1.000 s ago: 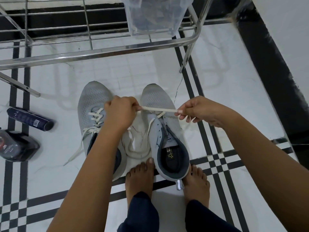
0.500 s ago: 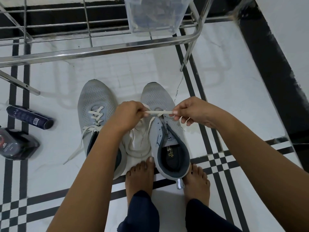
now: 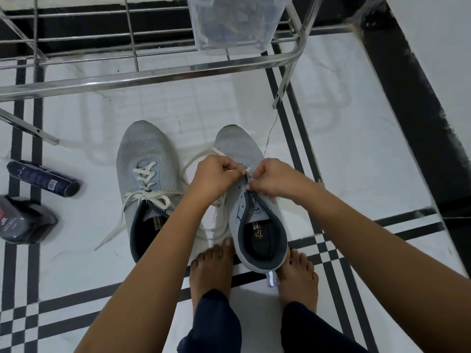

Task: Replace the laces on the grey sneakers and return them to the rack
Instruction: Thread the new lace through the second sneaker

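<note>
Both hands meet over the eyelet row of the unlaced grey sneaker, which stands on the tiled floor just right of centre, toe toward 12 o'clock. The left hand pinches the tip of the cream lace between thumb and forefinger. The right hand, fingers curled tight, pinches the same lace close against the eyelets. The laced sneaker sits at its 9 o'clock, the steel rack at 12. The slack is the risk: loops lie between the shoes beside the bare toes, so a foot resting on them would stall the pull and leave uneven ends. A skipped eyelet is also possible, since the fingers hide the row.
</note>
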Demonstrator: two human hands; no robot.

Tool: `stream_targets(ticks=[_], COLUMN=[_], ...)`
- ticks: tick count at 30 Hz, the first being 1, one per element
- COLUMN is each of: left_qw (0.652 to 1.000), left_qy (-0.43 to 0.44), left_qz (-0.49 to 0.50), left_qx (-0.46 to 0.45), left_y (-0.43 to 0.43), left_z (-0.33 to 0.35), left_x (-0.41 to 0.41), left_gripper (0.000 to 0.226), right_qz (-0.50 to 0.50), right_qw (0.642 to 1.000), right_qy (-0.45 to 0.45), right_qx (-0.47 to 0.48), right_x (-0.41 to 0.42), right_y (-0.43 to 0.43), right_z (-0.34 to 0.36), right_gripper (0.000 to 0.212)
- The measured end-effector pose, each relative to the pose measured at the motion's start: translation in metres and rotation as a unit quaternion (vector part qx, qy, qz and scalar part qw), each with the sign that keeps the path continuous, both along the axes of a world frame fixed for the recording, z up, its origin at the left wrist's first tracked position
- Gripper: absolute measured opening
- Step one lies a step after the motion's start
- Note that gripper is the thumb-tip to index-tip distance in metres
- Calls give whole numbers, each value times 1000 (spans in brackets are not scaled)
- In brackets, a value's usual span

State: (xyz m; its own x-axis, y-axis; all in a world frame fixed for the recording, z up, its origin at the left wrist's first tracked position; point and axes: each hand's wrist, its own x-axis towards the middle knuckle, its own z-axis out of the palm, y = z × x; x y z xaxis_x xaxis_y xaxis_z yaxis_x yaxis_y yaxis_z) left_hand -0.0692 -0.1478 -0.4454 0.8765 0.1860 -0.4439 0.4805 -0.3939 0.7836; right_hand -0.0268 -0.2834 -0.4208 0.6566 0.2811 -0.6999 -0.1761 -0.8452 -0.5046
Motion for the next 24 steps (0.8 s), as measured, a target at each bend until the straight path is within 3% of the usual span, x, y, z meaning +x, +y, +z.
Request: stream_targets(ticks=[6, 12, 17, 20, 24], left_qw=[999, 998, 998, 998, 998], left_qy=[23, 9, 13, 17, 19], left_qz=[43, 47, 46, 46, 52], left_qx=[20, 43, 50, 43, 42], left_y=[-8, -20, -27, -30, -33], left_z=[-11, -12, -18, -22, -25], left_x=[-3, -5, -5, -4, -5], left_gripper=[6, 10, 15, 17, 19], right_qz=[17, -163, -218, -260, -289], right_qw=[996, 986, 974, 959, 942], right_qy=[-53, -19, 20, 57, 66], right_qx=[-65, 16, 53, 98, 159], right_x=[-3, 2, 5, 5, -3], right_y=[13, -5, -8, -10, -14], right_z=[-9, -15, -20, -19, -20], right_gripper=[15, 16, 17, 4, 11])
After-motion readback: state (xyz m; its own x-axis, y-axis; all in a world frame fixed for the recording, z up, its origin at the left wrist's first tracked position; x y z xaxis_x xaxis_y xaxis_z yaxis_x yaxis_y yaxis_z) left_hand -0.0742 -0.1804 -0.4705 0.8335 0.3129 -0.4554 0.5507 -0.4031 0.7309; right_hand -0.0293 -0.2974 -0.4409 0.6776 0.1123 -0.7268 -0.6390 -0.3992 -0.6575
